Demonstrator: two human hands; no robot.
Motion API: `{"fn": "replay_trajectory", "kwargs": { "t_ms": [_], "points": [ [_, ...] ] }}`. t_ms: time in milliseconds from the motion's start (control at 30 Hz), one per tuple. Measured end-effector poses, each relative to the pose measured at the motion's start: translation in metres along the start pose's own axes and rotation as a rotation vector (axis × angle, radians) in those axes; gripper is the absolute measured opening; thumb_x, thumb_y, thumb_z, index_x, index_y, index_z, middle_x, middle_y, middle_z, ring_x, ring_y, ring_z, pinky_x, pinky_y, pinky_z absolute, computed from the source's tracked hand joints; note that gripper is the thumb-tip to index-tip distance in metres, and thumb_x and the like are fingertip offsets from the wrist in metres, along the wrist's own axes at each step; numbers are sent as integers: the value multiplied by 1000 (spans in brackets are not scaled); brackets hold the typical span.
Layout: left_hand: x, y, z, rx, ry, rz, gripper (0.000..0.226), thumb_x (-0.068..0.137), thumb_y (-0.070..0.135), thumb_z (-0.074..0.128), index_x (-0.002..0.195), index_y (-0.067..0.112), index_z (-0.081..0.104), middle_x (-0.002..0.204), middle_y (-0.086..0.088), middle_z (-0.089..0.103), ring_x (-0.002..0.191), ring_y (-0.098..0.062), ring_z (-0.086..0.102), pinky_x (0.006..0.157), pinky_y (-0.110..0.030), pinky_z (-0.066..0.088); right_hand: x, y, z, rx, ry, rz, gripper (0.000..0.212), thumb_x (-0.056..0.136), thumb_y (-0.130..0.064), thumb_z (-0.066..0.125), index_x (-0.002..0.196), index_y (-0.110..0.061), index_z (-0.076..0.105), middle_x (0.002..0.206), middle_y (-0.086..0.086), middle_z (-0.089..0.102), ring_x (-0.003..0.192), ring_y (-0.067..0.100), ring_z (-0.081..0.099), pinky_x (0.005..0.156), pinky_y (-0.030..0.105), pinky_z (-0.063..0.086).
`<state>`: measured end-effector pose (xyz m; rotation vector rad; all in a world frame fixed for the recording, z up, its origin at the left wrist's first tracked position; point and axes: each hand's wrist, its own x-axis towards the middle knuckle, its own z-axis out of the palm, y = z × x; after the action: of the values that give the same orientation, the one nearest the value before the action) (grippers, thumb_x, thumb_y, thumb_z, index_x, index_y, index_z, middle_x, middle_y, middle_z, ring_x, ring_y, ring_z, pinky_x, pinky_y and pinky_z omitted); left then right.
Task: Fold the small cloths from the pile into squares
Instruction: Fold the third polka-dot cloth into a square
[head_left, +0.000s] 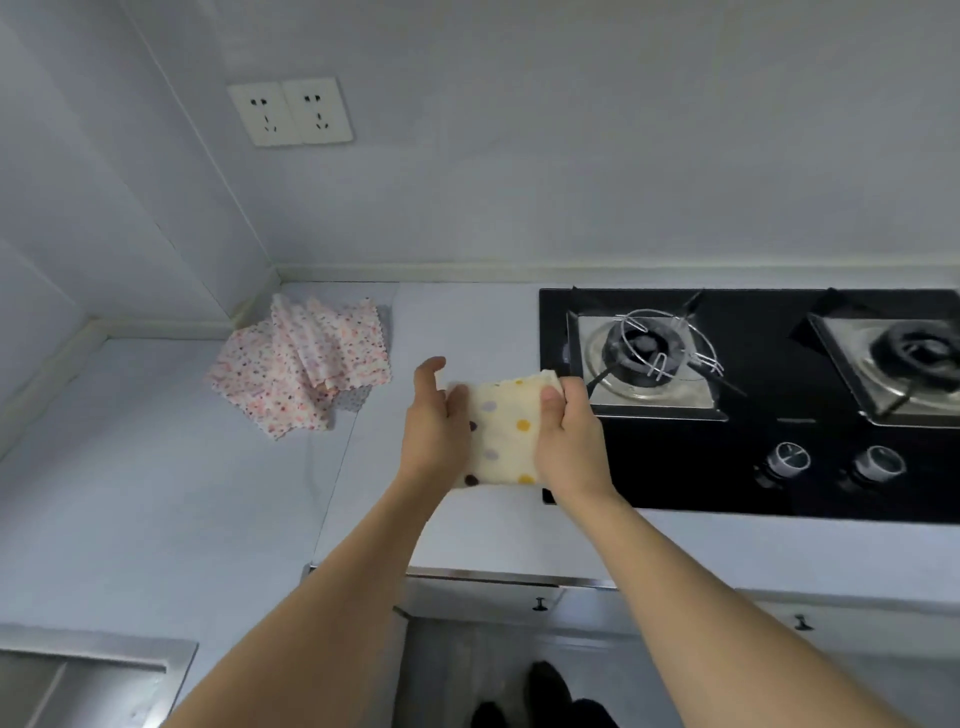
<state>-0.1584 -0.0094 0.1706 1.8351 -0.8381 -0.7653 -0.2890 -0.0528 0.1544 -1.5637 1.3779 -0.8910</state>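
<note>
Near the front edge of the tabletop (156, 493), just left of the stove (753, 467), the person holds a folded polka-dot cloth (501, 431) between both hands. The left hand (434, 426) cups its left side, fingers curled behind and thumb raised free; the right hand (569, 431) pinches the upper right corner, thumb on top. To square it well, the edges should be lined up and the layers kept taut, then laid flat and pressed along the crease. The pile of floral cloths (301, 364) lies at the back left corner, well apart.
</note>
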Motion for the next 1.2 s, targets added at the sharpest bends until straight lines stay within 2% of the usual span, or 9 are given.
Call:
{"fn": "replay_trajectory", "kwargs": {
  "t_ms": [100,200,367,533,633,767,900,1033,1200],
  "points": [
    [-8,42,16,-139,-103,-272,27,98,43,43,114,22,47,94,1,62,80,-20,64,44,-32,52,1,-16,-38,18,97,38,23,103,-38,27,102,-23,44,82,0,60,74,19,59,63,36,48],
    [-12,69,47,-130,-236,-340,34,96,43,48,89,11,59,86,0,61,66,-21,62,46,-28,51,7,-17,-73,34,168,74,25,103,-38,26,109,-24,45,83,-3,59,74,14,59,58,31,46],
    [-18,87,119,-90,-258,-204,30,97,34,49,96,6,60,86,-2,61,70,-24,60,47,-30,49,17,10,-133,45,258,151,24,104,-35,25,112,-20,43,85,-2,57,75,12,57,54,25,39],
    [-33,113,207,111,-311,16,20,102,36,38,98,21,51,88,1,59,82,-21,62,41,-25,48,43,55,-212,77,319,209,27,103,-36,27,109,-15,43,91,3,59,78,13,57,56,25,40],
    [-41,139,271,165,-322,94,13,103,37,35,105,29,44,88,4,57,77,-14,58,39,-23,46,69,80,-274,63,330,217,30,104,-36,27,112,-12,43,95,5,58,76,6,53,55,22,37],
    [-50,170,357,164,-332,111,20,104,37,33,108,24,47,89,4,57,71,-15,57,41,-25,50,104,111,-356,21,317,225,31,104,-36,28,122,-15,42,100,2,54,77,1,50,55,18,36],
    [-55,190,425,147,-348,90,25,103,38,33,105,20,49,90,2,59,76,-21,61,44,-29,55,134,143,-415,-43,328,261,36,103,-39,27,122,-13,44,103,6,57,82,12,55,61,24,42],
    [-40,206,492,145,-386,111,23,103,38,33,104,21,48,88,2,59,76,-20,62,46,-32,57,169,173,-461,-43,349,336,39,103,-42,26,123,-13,42,103,4,53,85,11,55,57,17,41],
    [-36,231,592,129,-448,124,21,104,38,32,108,25,48,91,1,59,79,-16,60,41,-25,51,208,211,-541,-116,425,353,34,104,-37,26,117,-11,44,98,3,52,75,4,49,54,18,38]
  ]
}}
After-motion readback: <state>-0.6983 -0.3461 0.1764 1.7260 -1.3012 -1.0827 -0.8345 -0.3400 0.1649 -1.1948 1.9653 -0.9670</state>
